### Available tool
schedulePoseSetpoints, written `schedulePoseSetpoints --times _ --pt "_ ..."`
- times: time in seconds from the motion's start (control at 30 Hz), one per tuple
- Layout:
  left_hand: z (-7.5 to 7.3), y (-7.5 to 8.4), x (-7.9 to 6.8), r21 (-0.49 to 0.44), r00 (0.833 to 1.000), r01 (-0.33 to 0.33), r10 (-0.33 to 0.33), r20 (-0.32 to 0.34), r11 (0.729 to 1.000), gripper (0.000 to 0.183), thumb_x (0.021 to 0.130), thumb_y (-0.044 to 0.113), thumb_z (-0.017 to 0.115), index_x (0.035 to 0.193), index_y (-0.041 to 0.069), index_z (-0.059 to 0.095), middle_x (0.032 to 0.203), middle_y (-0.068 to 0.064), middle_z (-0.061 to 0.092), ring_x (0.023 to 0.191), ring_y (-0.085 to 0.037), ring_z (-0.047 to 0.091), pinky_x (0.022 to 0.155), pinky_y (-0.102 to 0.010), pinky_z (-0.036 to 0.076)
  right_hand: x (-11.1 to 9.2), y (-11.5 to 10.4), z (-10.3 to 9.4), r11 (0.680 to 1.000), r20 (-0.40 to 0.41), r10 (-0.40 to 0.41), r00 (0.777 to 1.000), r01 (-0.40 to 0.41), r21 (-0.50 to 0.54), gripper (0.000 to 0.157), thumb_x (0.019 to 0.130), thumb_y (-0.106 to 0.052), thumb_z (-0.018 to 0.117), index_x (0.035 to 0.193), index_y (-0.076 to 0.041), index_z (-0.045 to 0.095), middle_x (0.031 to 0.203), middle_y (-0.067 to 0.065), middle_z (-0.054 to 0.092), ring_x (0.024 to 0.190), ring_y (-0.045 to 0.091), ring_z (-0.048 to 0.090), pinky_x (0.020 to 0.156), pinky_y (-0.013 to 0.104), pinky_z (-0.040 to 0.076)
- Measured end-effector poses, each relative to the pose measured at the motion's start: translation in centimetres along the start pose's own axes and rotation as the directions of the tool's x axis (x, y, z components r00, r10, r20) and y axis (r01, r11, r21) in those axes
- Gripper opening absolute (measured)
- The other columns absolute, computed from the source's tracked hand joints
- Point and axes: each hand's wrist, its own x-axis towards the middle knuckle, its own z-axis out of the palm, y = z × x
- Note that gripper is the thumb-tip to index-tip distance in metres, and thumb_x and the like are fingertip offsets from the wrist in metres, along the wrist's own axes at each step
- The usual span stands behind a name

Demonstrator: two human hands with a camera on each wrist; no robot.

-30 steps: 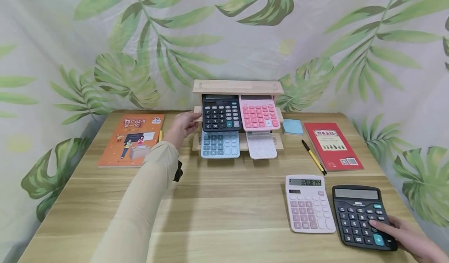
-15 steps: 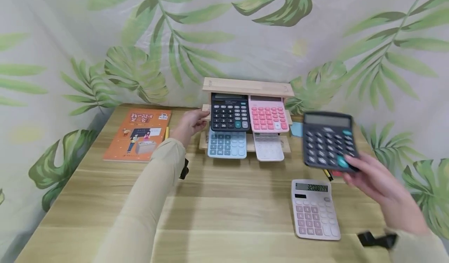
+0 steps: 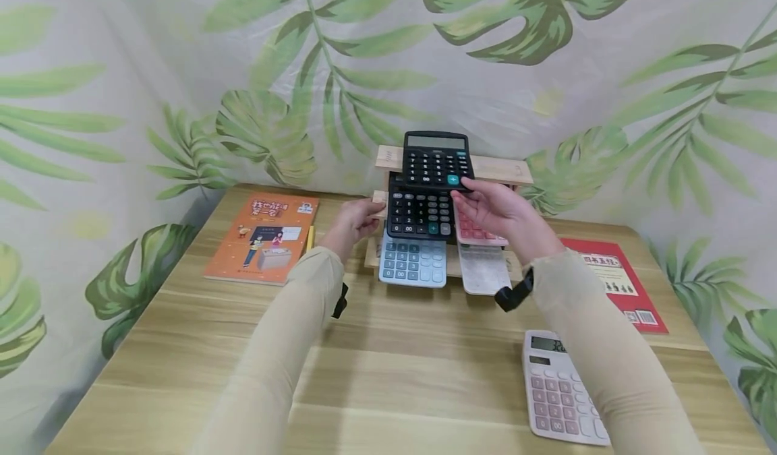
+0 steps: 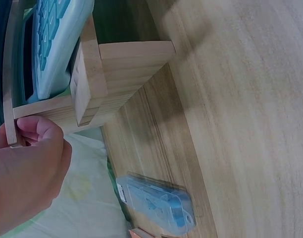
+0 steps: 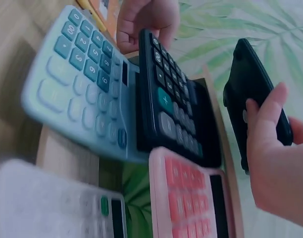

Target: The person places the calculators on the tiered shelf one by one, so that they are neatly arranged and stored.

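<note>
My right hand (image 3: pixel 500 214) pinches a black calculator (image 3: pixel 438 160) by its lower right corner, thumb on top. In the head view this calculator overlaps the top board of a small wooden rack (image 3: pixel 500 168). My left hand (image 3: pixel 352 222) grips the end of the rack's middle board, which the left wrist view shows between thumb and curled fingers (image 4: pixel 40 130). On the rack's upper level lie another black calculator (image 3: pixel 419 214) and a pink calculator (image 3: pixel 476 234), the latter partly behind my right hand. Below them sit a blue calculator (image 3: pixel 413 261) and a white calculator (image 3: pixel 484 269).
A pale pink calculator (image 3: pixel 558 394) lies on the table at front right, partly under my right forearm. An orange book (image 3: pixel 264 239) lies left, a red book (image 3: pixel 631 300) right. A clear blue plastic case (image 4: pixel 154 201) lies beside the rack. A leaf-patterned curtain (image 3: pixel 364 57) hangs behind.
My right hand has lifted the black calculator off the table at right and carried it left and up to the rack's top. My left hand keeps its grip on the rack.
</note>
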Motion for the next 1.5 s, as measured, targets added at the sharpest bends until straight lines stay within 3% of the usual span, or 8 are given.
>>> schedulePoseSetpoints --times 0.43,0.73,0.83,0.97,1.03,1.13,1.3,1.5 --pt "1.6 -0.3 -0.3 0.022 1.0 -0.015 0.015 0.028 1.0 0.049 0.085 0.007 0.063 0.132 0.011 0.05 0.087 0.002 0.055 0.067 -0.008 0.051 0.066 -0.015 0.048 3.2 0.4 1.4 0.997 -0.214 -0.079 0.974 0.073 -0.037 0.033 0.089 -0.018 0.06 0.12 -0.014 0.051 0.076 0.011 0.07 0.076 0.016 0.069 0.072 0.023 0.058" --pt "1.8 -0.6 -0.2 0.002 1.0 -0.002 0.002 0.014 1.0 0.052 0.084 0.007 0.065 0.133 0.012 0.049 0.089 0.003 0.056 0.069 -0.008 0.052 0.068 -0.015 0.05 0.3 1.4 0.3 0.971 -0.115 -0.118 0.986 0.091 -0.219 0.055 0.095 -0.016 0.05 0.144 -0.013 0.026 0.136 0.017 0.048 0.123 0.027 0.052 0.092 0.029 0.053" --pt "1.8 -0.6 -0.2 -0.006 1.0 0.001 -0.001 0.013 1.0 0.053 0.083 0.007 0.065 0.133 0.012 0.048 0.088 0.002 0.056 0.069 -0.008 0.052 0.069 -0.015 0.05 -3.6 2.6 -1.0 0.757 0.024 -0.232 0.972 0.196 -0.623 0.061 0.095 -0.024 0.051 0.146 -0.012 0.02 0.134 0.02 0.05 0.11 0.033 0.06 0.088 0.033 0.055" --pt "1.7 -0.5 -0.2 -0.002 1.0 0.011 -0.011 0.02 1.0 0.05 0.084 0.007 0.065 0.131 0.011 0.05 0.088 0.001 0.056 0.068 -0.009 0.053 0.07 -0.015 0.051 -9.8 4.8 -4.5 0.207 0.178 -0.327 0.928 0.254 -0.945 0.05 0.092 -0.027 0.057 0.135 -0.007 0.042 0.108 0.018 0.065 0.083 0.026 0.066 0.071 0.031 0.058" --pt "1.5 -0.3 -0.2 0.012 1.0 0.015 -0.015 0.025 1.0 0.049 0.084 0.007 0.065 0.131 0.011 0.051 0.089 0.0 0.056 0.069 -0.009 0.053 0.071 -0.016 0.051 -12.6 5.9 -7.0 -0.018 0.135 -0.335 0.933 0.137 -0.99 0.045 0.089 -0.031 0.059 0.125 -0.005 0.052 0.096 0.013 0.068 0.077 0.021 0.065 0.065 0.031 0.056" --pt "1.0 0.0 -0.2 0.024 0.999 0.018 -0.018 0.026 1.0 0.049 0.085 0.008 0.064 0.131 0.012 0.05 0.09 0.0 0.055 0.07 -0.009 0.053 0.072 -0.016 0.051 -15.5 7.6 -11.3 -0.212 -0.032 -0.36 0.932 -0.116 -0.97 0.045 0.085 -0.037 0.063 0.112 -0.001 0.061 0.087 0.009 0.068 0.074 0.019 0.061 0.06 0.034 0.052" --pt "0.2 0.4 -0.1 0.02 0.999 0.032 -0.032 0.04 0.999 0.052 0.086 0.008 0.062 0.135 0.012 0.046 0.091 0.001 0.053 0.07 -0.008 0.051 0.07 -0.014 0.049 -18.2 10.5 -17.3 -0.201 -0.305 -0.335 0.892 -0.384 -0.901 0.055 0.078 -0.056 0.063 0.083 -0.001 0.062 0.07 0.008 0.056 0.063 0.022 0.05 0.051 0.032 0.038" --pt "0.1 0.3 0.3 0.023 0.997 0.045 -0.046 0.062 0.999 0.053 0.087 0.008 0.061 0.137 0.012 0.044 0.092 0.001 0.051 0.072 -0.008 0.051 0.072 -0.014 0.05 -19.3 13.4 -20.1 -0.055 -0.457 -0.127 0.88 -0.466 -0.883 0.076 0.068 -0.07 0.063 0.096 0.0 0.057 0.074 0.005 0.052 0.065 0.019 0.049 0.048 0.03 0.046"
